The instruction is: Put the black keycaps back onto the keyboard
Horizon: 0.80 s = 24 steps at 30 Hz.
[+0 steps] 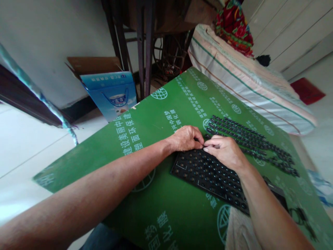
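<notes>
The left hand [186, 139] and right hand [225, 149] meet over the far edge of a black keyboard base [209, 177], their fingers closed in a pinch, though whether a small piece sits between the fingertips cannot be told. The base, bare of keycaps on its visible part, lies on the green counter [166, 205], with rows of loose black keycaps [241, 133] beyond it and a grey cloth [240, 231] by its near edge.
</notes>
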Each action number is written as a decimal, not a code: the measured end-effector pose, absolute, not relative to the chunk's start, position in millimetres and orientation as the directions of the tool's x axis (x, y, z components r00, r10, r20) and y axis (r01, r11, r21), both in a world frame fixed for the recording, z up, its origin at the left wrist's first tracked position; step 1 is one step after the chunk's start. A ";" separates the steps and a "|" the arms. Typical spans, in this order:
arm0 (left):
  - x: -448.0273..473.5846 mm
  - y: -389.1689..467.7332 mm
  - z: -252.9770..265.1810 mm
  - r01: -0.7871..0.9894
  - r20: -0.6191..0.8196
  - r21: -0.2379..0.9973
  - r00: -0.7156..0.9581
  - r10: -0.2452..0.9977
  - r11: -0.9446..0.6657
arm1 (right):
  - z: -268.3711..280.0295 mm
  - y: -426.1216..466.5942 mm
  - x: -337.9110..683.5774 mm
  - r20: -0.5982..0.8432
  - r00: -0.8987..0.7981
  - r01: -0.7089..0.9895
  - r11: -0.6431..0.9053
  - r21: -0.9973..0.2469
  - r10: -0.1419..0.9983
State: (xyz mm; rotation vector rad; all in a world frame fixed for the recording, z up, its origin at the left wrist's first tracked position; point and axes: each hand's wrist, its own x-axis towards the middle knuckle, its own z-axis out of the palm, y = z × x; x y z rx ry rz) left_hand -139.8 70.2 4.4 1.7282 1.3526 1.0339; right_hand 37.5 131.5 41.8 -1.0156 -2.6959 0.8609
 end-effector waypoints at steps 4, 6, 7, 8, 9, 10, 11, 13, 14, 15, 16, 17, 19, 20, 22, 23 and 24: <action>-140.0 70.1 3.9 0.395 0.168 0.893 0.148 0.975 -0.214 | 38.9 130.1 39.4 -0.034 -0.766 0.543 0.618 -0.569 0.642; -139.9 70.1 3.7 0.385 0.171 0.897 0.153 0.973 -0.218 | 37.5 129.6 39.9 -0.028 -0.762 0.535 0.605 -0.590 0.647; -139.8 70.2 3.6 0.382 0.173 0.898 0.150 0.973 -0.218 | 36.9 129.4 40.0 -0.027 -0.756 0.534 0.594 -0.601 0.653; -139.6 70.4 3.4 0.380 0.174 0.899 0.145 0.974 -0.217 | 36.4 129.2 40.0 -0.027 -0.750 0.536 0.583 -0.611 0.661; -139.5 70.6 3.1 0.380 0.174 0.900 0.140 0.975 -0.215 | 36.1 129.1 39.9 -0.028 -0.743 0.539 0.572 -0.618 0.669; -139.4 70.9 2.7 0.380 0.173 0.900 0.136 0.976 -0.212 | 35.9 129.0 39.8 -0.031 -0.737 0.543 0.564 -0.622 0.676; -139.3 71.2 2.2 0.381 0.172 0.901 0.133 0.976 -0.210 | 35.8 128.9 39.6 -0.031 -0.732 0.547 0.560 -0.622 0.681; -139.4 71.8 1.1 0.383 0.170 0.900 0.132 0.977 -0.208 | 36.2 128.9 39.1 -0.032 -0.733 0.549 0.564 -0.617 0.679; -139.6 72.2 0.6 0.383 0.171 0.900 0.134 0.976 -0.210 | 36.6 129.0 38.9 -0.034 -0.737 0.549 0.569 -0.612 0.675; -139.9 72.4 0.1 0.381 0.173 0.900 0.137 0.975 -0.213 | 37.0 129.2 38.6 -0.035 -0.741 0.548 0.574 -0.608 0.670; -140.2 72.7 -0.2 0.377 0.175 0.901 0.140 0.975 -0.216 | 37.5 129.3 38.4 -0.038 -0.745 0.548 0.578 -0.605 0.666; -140.6 72.9 -0.5 0.371 0.178 0.903 0.141 0.974 -0.219 | 37.9 129.6 38.2 -0.041 -0.746 0.549 0.579 -0.603 0.665; -141.5 73.3 -0.9 0.353 0.186 0.909 0.134 0.973 -0.222 | 38.5 130.2 38.1 -0.047 -0.740 0.557 0.572 -0.602 0.671; -142.0 73.4 -1.1 0.343 0.189 0.913 0.127 0.974 -0.222 | 38.8 130.6 38.1 -0.053 -0.736 0.563 0.567 -0.601 0.675; -142.7 73.7 -1.6 0.326 0.194 0.920 0.109 0.975 -0.220 | 39.2 131.5 38.3 -0.073 -0.731 0.576 0.556 -0.600 0.678; -143.0 73.9 -2.0 0.320 0.195 0.922 0.104 0.975 -0.219 | 39.4 131.9 38.4 -0.082 -0.730 0.580 0.551 -0.600 0.679; -143.1 74.1 -2.4 0.316 0.196 0.923 0.101 0.975 -0.219 | 39.6 132.2 38.4 -0.089 -0.729 0.583 0.548 -0.601 0.679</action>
